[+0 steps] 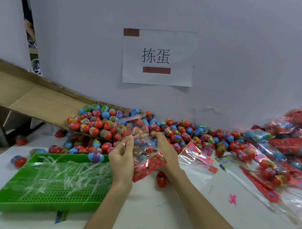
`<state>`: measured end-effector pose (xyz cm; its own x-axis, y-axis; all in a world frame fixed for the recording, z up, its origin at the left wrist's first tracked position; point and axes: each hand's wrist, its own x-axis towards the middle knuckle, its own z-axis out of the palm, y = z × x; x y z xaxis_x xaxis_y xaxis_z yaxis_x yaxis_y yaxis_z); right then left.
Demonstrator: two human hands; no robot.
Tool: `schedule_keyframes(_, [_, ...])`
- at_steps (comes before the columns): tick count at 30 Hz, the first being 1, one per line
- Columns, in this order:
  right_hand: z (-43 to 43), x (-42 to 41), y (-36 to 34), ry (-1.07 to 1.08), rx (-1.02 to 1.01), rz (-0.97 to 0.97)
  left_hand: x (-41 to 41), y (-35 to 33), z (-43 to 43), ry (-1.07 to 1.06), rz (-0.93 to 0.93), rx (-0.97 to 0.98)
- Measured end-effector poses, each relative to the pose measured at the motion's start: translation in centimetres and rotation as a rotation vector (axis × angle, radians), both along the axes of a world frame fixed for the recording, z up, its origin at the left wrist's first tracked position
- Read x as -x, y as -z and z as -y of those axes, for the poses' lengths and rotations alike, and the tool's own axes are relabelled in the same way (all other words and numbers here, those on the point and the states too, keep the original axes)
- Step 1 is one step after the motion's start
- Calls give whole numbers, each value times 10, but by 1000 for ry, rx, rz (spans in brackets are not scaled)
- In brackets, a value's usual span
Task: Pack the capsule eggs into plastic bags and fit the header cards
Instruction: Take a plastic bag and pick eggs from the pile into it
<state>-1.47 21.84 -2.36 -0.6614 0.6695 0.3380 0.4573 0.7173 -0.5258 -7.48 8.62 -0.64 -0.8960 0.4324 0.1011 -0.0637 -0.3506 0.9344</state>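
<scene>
Table [191, 219]: white, against a grey wall.
Green tray [27, 206]: left.
Left hand [122, 156]: fingers pinch the plastic bag's left edge.
Plastic bag [140, 141]: centre, held above the table; long axis near-to-far, header card [148, 166] end toward the person.
Right hand [165, 149]: behind the bag, fingers curled at the capsule eggs [181, 134]; grip cannot be told.

One left hand [122, 156] and one right hand [167, 151] hold one plastic bag [144, 137]. One green tray [41, 209], one cardboard box [28, 95], one paper sign [181, 43]. Capsule eggs [97, 124] and packed bags [271, 162] are too many to count.

Bright, even overhead light with soft, faint shadows; glare glints off the clear plastic strips [63, 172]. Wide-angle bending curves the edges; overall slightly soft.
</scene>
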Motion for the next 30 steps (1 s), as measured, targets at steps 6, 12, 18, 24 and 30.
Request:
schedule_keyframes(6, [-11,-8,1,146,-65,-79,-2,1,1,-11,-39,34])
schedule_keyframes(12, [-28,-15,0,139,54,-222,-2,2,0,8,-66,59])
schedule_keyframes(18, [-28,-38,-21,131,489,-634,-3,6,-3,46,-84,77])
schedule_keyframes(24, [-21,-85,-35,45,812,-748,-8,3,-1,119,-166,76])
schedule_keyframes(30, [-12,-103,-52,-115,798,-739,-14,2,0,207,-253,128])
